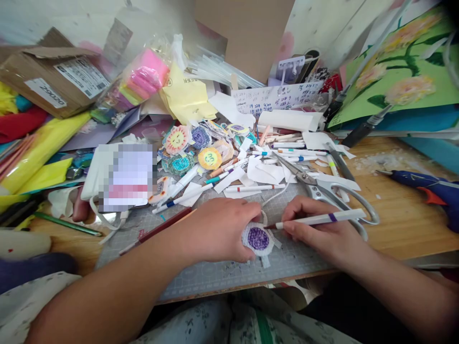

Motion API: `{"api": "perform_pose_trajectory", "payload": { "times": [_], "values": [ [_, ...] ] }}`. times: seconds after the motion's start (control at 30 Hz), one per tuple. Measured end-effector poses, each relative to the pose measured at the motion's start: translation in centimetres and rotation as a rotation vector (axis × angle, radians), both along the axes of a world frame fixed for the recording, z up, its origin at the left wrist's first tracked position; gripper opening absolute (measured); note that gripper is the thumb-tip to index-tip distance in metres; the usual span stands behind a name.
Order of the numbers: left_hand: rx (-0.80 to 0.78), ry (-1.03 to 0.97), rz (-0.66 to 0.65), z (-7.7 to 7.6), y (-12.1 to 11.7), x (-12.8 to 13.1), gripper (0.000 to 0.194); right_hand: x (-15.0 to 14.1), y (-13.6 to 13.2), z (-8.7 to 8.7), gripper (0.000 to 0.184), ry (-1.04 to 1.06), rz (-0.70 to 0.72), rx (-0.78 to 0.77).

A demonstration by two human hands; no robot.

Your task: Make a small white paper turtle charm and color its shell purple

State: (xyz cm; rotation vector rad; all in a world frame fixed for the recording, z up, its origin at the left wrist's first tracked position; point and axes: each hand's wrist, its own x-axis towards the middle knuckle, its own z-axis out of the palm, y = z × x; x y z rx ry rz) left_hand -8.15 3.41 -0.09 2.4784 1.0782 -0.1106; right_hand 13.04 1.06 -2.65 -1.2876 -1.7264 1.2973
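My left hand (220, 229) pinches a small round paper cutout (258, 239) with a purple-coloured centre and holds it down on the grey cutting mat (215, 274). My right hand (317, 229) grips a white marker with a purple band (319, 220). The marker's tip touches the cutout's right edge. Both hands rest on the mat near the front edge of the wooden table (405, 224).
Large scissors (322, 188) lie just behind my right hand. Several markers (251, 188), paper scraps and coloured flower cutouts (193, 148) crowd the middle. A blue glue gun (426, 184) lies at right, a cardboard box (50, 76) and coloured sheets at left.
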Motion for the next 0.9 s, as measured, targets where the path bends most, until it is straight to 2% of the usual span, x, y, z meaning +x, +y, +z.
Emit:
{"api": "perform_pose_trajectory", "payload": {
  "times": [0.3,0.9],
  "values": [
    [-0.009,0.007,0.006,0.14,0.03,0.06,0.041,0.03,-0.01,0.16,0.012,0.014,0.003,-0.063],
    [-0.020,0.009,0.018,0.12,0.02,0.07,0.042,0.08,0.13,-0.03,0.011,0.035,-0.040,-0.067]
  ]
}}
